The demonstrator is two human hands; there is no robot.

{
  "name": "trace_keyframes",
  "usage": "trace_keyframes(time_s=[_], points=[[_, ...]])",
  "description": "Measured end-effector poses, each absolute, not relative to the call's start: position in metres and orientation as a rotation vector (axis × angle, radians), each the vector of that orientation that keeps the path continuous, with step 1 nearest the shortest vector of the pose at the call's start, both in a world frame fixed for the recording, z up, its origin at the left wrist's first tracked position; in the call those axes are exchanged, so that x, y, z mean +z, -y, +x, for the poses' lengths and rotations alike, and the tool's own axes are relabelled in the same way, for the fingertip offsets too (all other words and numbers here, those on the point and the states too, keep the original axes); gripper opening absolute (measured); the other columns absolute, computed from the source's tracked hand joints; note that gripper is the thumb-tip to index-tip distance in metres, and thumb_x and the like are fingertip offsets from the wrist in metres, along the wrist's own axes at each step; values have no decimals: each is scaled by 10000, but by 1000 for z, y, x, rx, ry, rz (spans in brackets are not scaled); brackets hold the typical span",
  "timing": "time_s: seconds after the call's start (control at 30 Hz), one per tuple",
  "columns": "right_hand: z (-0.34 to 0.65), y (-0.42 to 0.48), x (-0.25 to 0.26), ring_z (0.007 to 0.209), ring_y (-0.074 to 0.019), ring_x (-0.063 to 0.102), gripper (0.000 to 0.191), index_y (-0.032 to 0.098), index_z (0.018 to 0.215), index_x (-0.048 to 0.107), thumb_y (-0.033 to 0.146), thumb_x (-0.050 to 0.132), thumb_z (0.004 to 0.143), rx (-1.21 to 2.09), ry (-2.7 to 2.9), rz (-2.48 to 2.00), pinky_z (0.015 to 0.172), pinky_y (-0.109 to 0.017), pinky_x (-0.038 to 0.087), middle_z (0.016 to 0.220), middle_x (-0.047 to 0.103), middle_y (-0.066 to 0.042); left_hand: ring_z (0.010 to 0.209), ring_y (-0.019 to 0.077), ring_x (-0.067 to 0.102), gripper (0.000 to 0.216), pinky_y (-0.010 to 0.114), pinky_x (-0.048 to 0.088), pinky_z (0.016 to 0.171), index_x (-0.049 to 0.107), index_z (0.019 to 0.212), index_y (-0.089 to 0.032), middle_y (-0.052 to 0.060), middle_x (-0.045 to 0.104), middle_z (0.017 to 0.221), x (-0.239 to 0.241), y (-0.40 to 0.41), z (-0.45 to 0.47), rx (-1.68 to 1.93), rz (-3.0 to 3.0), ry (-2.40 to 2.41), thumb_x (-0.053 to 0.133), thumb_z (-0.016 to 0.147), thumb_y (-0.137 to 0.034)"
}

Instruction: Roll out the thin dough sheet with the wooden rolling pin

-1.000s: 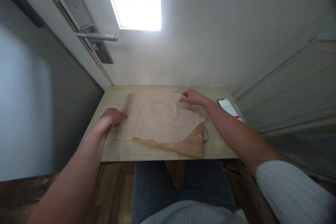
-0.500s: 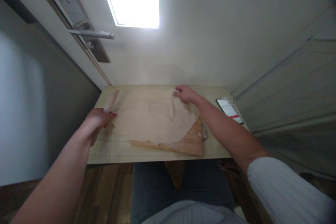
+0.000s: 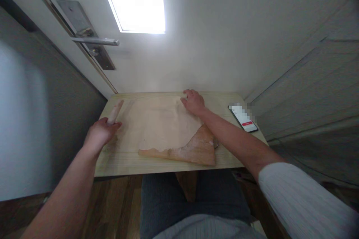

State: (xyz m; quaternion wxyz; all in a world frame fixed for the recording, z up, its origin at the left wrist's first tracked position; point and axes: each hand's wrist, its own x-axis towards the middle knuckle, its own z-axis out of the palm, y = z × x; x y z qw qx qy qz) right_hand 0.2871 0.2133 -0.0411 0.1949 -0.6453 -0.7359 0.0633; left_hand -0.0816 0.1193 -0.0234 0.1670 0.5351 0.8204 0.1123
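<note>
A wide, thin sheet of dough (image 3: 154,119) with ragged edges lies over a wooden cutting board (image 3: 196,150). The board shows along the near side and at the near right corner. My left hand (image 3: 101,131) is wrapped around a rolling pin (image 3: 114,112), whose pale end sticks up past the fingers at the dough's left side. At the far right edge of the dough rests my right hand (image 3: 194,101), its thumb apart from the fingers and nothing gripped in it. A small fold runs through the dough near that thumb.
The light wooden table (image 3: 120,164) stands against a white door with a lever handle (image 3: 95,41) and a bright window. A phone (image 3: 243,118) lies at the table's right side. The board's metal handle (image 3: 215,142) is partly hidden by my right forearm.
My right hand has let go of the dough's far right edge and its fingers have spread. The dough's right part has shifted left and away, baring more board. The rolling pin stays in my left hand.
</note>
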Motion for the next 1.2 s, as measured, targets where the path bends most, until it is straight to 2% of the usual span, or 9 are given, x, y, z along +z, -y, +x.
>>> trace_keyframes(time_s=[0.1, 0.23, 0.47, 0.6, 0.7, 0.8, 0.93, 1.07, 1.2], points=[[290, -204, -23, 1009, -217, 581, 358, 198, 1204, 580, 417, 547, 923, 182, 1930, -1592, 888, -342, 440, 1069, 646, -88, 714, 238, 616, 405, 317, 415, 597, 609, 936, -222, 74, 661, 786, -6, -109, -30, 249, 1726, -2261, 483, 813, -587], [288, -177, -4, 950, -170, 596, 379, 194, 1129, 621, 504, 487, 955, 255, 2039, -1284, 856, -281, 430, 1024, 666, -54, 769, 218, 639, 318, 305, 420, 646, 601, 997, -235, 60, 694, 850, 1, -103, 53, 163, 2100, -1850, 451, 877, -488], [292, -159, -22, 790, -180, 607, 586, 181, 800, 701, 554, 302, 1011, 98, 2355, -1628, 718, -289, 381, 835, 697, -66, 881, 239, 660, 337, 314, 444, 707, 600, 1105, -221, 82, 717, 975, -16, -123, 102, 154, 2300, -1644, 523, 870, -450], [294, -168, -32, 916, -202, 596, 472, 173, 885, 700, 462, 351, 1017, -20, 2374, -1637, 781, -303, 383, 940, 705, -86, 891, 219, 643, 342, 309, 455, 732, 643, 1028, -225, 67, 706, 1006, -23, -133, 87, 302, 2256, -1668, 565, 849, -506], [291, -170, -36, 984, -224, 571, 349, 182, 904, 692, 411, 440, 980, -10, 2382, -1645, 836, -330, 389, 985, 696, -92, 941, 229, 623, 381, 332, 469, 783, 659, 947, -215, 74, 692, 997, -29, -136, 84, 417, 2250, -1778, 470, 904, -542], [284, -169, -40, 1018, -237, 557, 315, 199, 930, 689, 402, 451, 969, 29, 2402, -1635, 862, -353, 396, 1011, 690, -87, 1095, 266, 575, 384, 402, 457, 897, 646, 1093, -207, 104, 657, 1158, -38, -137, 89, 429, 2318, -1921, 380, 958, -450], [278, -169, -46, 1166, -261, 497, 360, 229, 1176, 647, 420, 404, 991, -16, 2420, -1549, 954, -403, 370, 1234, 633, -89, 1298, 290, 448, 457, 496, 358, 1060, 505, 1362, -229, 107, 519, 1425, -51, -139, 94, 354, 2373, -1988, 347, 971, -406], [278, -167, -50, 1280, -264, 428, 436, 231, 1356, 540, 431, 370, 1008, -22, 2426, -1536, 1061, -444, 291, 1413, 532, -87, 1348, 308, 404, 492, 559, 329, 1075, 456, 1416, -262, 99, 469, 1480, -54, -142, 92, 276, 2369, -1988, 318, 974, -430], [280, -158, -51, 1294, -270, 422, 460, 217, 1393, 505, 427, 336, 1020, -47, 2403, -1562, 1076, -460, 270, 1434, 519, -95, 1358, 309, 399, 491, 584, 323, 1078, 461, 1409, -269, 98, 457, 1490, -52, -139, 93, 287, 2391, -1984, 291, 980, -438]])
